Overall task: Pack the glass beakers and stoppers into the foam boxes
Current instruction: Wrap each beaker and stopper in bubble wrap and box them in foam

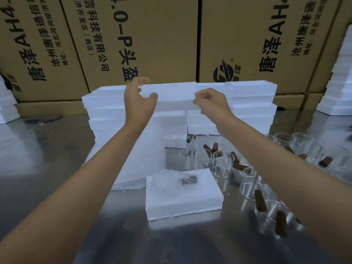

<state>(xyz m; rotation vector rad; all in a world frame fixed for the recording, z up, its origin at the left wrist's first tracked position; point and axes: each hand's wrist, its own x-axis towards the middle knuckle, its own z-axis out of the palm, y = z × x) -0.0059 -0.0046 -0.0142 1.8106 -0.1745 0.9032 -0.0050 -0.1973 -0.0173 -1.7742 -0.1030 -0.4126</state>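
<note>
Large printed cardboard cartons (133, 44) wall the back of a shiny metal table (47, 168). Before them rise stacks of white foam boxes (251, 103). A foam piece (171, 96) is held up at stack height, the left hand (139, 100) gripping one end, the right hand (211, 103) pinching the other. Nearer lies an open foam box (182, 195) holding a beaker and stopper. Glass beakers (222, 168) and brown stoppers (261, 200) crowd the table's right side.
</note>
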